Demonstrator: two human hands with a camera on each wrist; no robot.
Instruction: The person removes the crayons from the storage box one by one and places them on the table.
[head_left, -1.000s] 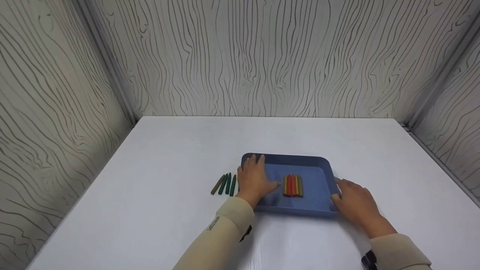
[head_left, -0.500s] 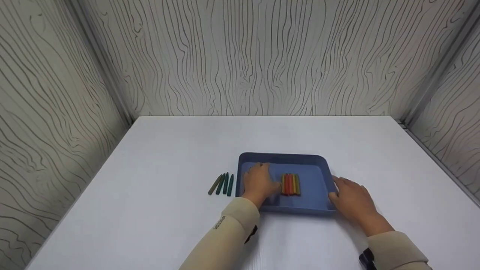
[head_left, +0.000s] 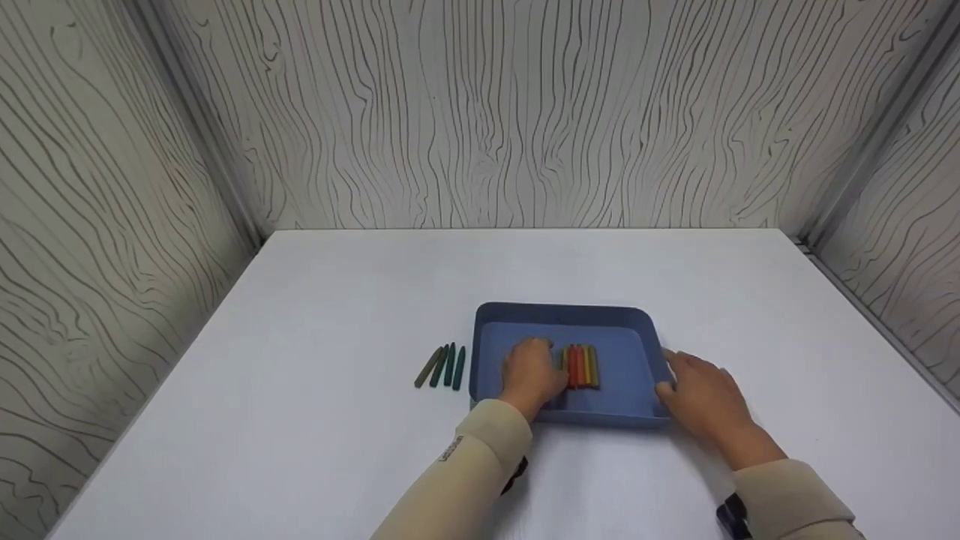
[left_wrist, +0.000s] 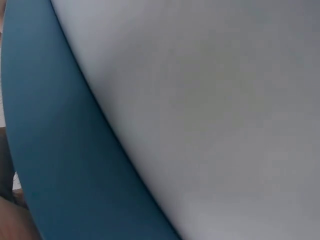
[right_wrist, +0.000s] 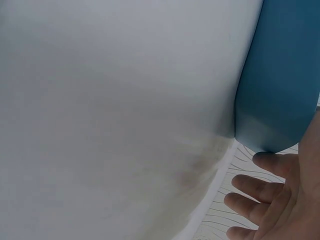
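Note:
A blue rectangular tray [head_left: 622,418] lies on the white table. Inside it, red, yellow and olive crayons [head_left: 580,366] form a tight upright row. My left hand [head_left: 529,369] is low in the tray, fingers bent, thumb right at the row's left end. A greenish crayon [head_left: 562,357] shows between thumb and fingertips; I cannot tell whether the hand pinches it. My right hand [head_left: 705,396] holds the tray's right wall, thumb over the rim and fingers outside. In the right wrist view, one fingertip of that right hand [right_wrist: 280,200] meets the blue wall.
Several green and brownish crayons [head_left: 440,366] lie on the table just left of the tray. White table surface [head_left: 337,322] extends around the tray. Wood-patterned panels [head_left: 487,112] stand at the back and both sides.
My left hand has moved from the tray's left rim inward and right, its spread fingers drawing in beside the crayon row. My right hand keeps its hold on the tray.

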